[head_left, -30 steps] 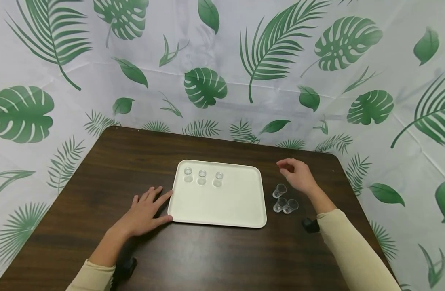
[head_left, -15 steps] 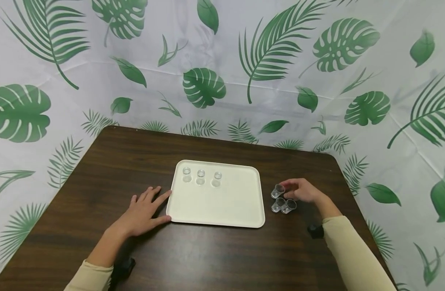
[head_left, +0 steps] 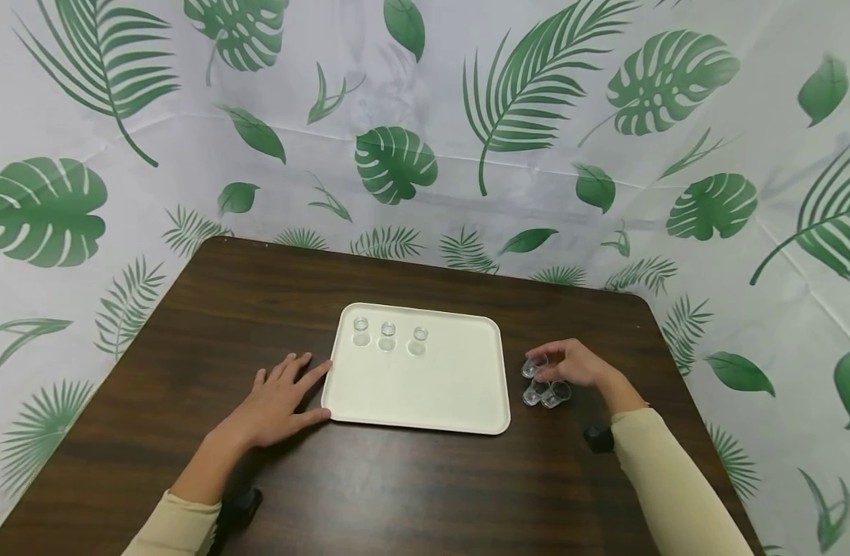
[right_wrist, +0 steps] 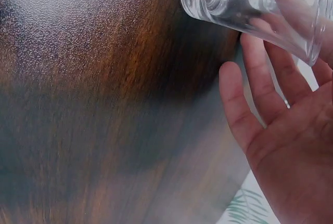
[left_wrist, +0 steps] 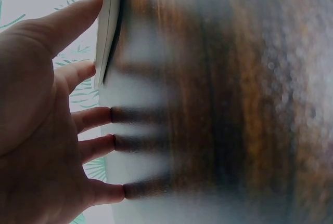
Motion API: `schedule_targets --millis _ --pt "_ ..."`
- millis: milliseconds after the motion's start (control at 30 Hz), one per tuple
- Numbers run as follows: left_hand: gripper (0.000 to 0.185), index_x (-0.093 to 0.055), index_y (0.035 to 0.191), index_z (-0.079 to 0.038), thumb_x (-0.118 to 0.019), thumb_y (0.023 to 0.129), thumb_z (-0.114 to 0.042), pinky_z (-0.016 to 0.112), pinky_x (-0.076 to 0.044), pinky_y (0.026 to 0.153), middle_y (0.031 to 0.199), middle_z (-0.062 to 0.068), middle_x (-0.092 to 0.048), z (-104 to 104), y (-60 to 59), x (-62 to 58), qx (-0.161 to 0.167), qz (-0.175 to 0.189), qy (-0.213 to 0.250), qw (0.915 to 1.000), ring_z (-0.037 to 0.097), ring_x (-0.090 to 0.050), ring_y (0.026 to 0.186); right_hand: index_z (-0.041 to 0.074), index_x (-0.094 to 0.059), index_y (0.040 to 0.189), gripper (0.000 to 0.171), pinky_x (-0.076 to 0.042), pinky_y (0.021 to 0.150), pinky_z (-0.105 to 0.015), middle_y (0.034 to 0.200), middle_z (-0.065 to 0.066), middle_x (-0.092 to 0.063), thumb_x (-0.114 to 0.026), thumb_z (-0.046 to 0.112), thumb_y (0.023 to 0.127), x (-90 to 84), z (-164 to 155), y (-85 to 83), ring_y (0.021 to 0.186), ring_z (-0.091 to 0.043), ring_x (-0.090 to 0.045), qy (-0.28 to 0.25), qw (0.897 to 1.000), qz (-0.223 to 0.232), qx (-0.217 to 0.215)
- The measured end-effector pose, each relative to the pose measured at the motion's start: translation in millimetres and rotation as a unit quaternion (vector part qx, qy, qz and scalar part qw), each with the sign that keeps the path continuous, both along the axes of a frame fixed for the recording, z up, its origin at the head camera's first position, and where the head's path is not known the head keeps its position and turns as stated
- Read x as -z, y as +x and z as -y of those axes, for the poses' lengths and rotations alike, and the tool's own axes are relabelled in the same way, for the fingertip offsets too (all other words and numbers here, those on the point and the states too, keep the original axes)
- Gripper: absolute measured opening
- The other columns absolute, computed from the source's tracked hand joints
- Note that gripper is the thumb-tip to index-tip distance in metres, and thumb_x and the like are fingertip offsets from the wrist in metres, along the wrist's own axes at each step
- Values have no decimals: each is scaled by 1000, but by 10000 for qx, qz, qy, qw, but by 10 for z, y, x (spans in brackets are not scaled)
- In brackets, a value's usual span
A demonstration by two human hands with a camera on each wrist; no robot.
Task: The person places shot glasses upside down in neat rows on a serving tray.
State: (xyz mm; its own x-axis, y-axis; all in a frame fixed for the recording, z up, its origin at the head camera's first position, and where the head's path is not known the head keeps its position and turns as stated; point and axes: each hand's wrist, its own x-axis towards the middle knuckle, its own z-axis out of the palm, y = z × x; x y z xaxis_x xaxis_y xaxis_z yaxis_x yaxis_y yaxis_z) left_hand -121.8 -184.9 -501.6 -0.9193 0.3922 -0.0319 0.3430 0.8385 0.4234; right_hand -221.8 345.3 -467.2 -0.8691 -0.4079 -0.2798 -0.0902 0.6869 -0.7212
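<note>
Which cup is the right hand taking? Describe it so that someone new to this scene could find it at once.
Start at the white tray on the dark table. Right of it lie three clear little cups. The one meant is the farthest cup, which the right hand pinches; the two nearer cups lie untouched.

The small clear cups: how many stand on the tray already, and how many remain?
Three clear cups stand upright in a row on the white tray. The right hand grips a fourth cup beside the tray; two more cups lie on the table. The left hand rests flat at the tray's edge.
</note>
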Motion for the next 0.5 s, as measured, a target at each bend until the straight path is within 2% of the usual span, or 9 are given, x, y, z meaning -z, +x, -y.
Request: schedule_targets --millis 167,500 --pt "80 -35 154 -19 -65 89 -54 78 -15 99 153 23 -31 0 -8 16 21 -28 44 10000 49 -21 141 -3 -68 119 40 -53 75 -30 115 -18 -68 -79 10 82 -10 8 13 102 -24 -62 79 10000 -31 33" --pt "81 -34 154 -19 -63 89 -57 78 -15 100 154 24 -30 -14 -23 20 30 -7 69 10000 50 -20 141 -3 -68 120 41 -53 69 -33 112 -19 -67 -79 15 84 -34 47 30 86 -20 -61 233 9990 -218 324"
